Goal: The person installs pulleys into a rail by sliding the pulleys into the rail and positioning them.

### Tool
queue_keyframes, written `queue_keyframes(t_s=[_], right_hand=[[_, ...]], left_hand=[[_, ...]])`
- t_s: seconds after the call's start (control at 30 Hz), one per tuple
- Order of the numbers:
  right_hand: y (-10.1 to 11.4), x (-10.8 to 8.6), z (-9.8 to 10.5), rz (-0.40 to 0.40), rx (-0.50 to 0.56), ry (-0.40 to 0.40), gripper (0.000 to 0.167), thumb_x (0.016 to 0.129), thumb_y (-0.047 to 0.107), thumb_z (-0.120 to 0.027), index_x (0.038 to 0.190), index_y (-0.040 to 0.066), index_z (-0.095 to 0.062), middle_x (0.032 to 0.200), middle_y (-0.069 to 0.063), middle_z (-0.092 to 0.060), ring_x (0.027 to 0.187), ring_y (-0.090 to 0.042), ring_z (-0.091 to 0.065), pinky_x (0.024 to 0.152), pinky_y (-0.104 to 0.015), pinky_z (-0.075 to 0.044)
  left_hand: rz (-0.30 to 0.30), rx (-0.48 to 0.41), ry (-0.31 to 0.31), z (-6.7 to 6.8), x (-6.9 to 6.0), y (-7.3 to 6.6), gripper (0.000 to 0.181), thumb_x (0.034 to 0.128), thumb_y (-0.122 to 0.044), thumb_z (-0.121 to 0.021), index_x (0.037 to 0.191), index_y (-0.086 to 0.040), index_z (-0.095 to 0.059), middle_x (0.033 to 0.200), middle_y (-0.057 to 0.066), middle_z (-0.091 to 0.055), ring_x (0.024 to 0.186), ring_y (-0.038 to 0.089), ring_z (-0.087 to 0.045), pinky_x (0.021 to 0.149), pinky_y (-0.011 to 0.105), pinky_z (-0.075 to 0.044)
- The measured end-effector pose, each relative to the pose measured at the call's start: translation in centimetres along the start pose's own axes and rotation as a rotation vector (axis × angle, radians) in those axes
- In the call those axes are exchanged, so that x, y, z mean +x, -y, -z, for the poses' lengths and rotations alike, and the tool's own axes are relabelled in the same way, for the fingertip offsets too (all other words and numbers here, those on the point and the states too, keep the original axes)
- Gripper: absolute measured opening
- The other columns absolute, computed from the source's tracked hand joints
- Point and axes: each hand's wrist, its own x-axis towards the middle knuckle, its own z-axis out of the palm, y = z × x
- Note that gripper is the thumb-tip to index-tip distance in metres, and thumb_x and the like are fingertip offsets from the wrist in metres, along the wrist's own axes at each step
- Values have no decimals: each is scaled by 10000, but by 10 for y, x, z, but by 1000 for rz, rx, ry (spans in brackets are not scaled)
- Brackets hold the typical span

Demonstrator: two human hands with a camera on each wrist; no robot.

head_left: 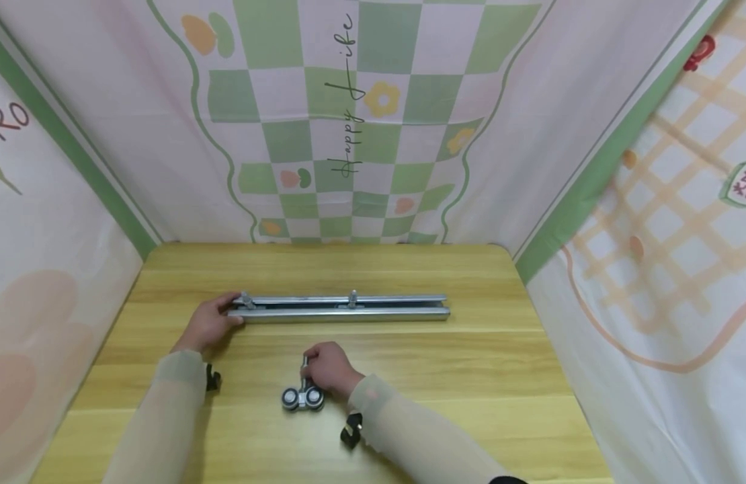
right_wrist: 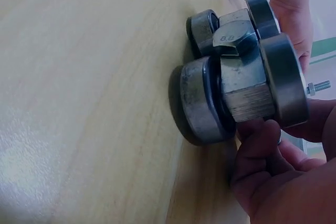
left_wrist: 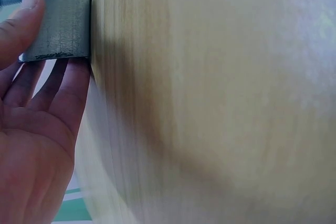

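Observation:
A long metal rail [head_left: 379, 314] with a slot along its top lies crosswise on the table. Two threaded bolts stand up from the slot, one at the left end [head_left: 247, 300] and one near the middle [head_left: 352, 298]. My left hand [head_left: 206, 324] grips the rail's left end; in the left wrist view the thumb is on one side and the fingers reach behind the cut end. Nearer the front, my right hand [head_left: 332, 368] pinches the stem of a roller trolley [right_wrist: 244, 72]. Its several metal wheels point toward me, and a hex bolt head marked 8.8 shows between them.
The wooden table [head_left: 445, 383] ends at a patterned curtain [head_left: 385, 60] behind, with more cloth hanging on both sides. Black wrist straps [head_left: 351, 430] sit below each forearm's cuff.

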Motion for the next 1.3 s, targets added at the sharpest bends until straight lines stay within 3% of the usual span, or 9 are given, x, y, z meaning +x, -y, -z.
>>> queue_keyframes(t_s=[0.33,0.67,0.93,1.1,1.3], right_hand=[[0,-3,8,-30,104,-29,390,778,-44,-725,1162,-78,-664,906,-60,-692,713,-149,-654,670,-283,-582],[3,-5,26,23,135,-81,421,779,-50,-740,1190,-78,-652,877,-41,-682,708,-149,-650,638,-270,-585],[13,-14,38,123,25,-107,414,811,-27,-720,1213,-78,-635,905,-25,-662,715,-126,-633,632,-244,-572],[14,-20,41,170,-1,-117,396,860,-10,-692,1244,-65,-614,984,-43,-665,682,-110,-634,591,-243,-567],[9,-23,42,212,-22,-133,372,886,2,-695,1249,-26,-616,1084,-73,-666,757,-106,-651,607,-233,-564]], left_hand=[[-10,2,-2,-1,1,2,688,924,-225,-703,1531,-124,-395,1571,211,-311,1412,483,-253,1124,652,-204],[-29,8,-11,-2,3,5,701,907,-239,-723,1523,-118,-410,1560,227,-322,1401,498,-260,1115,670,-201],[-18,-10,-10,-1,2,3,703,907,-225,-722,1526,-124,-406,1568,215,-314,1409,492,-250,1118,668,-196],[-12,-4,-10,-1,2,2,696,913,-227,-717,1527,-127,-406,1571,213,-311,1412,488,-246,1120,666,-194],[-14,-1,-7,-1,3,4,708,908,-230,-721,1530,-128,-399,1574,214,-302,1411,496,-240,1116,672,-192]])
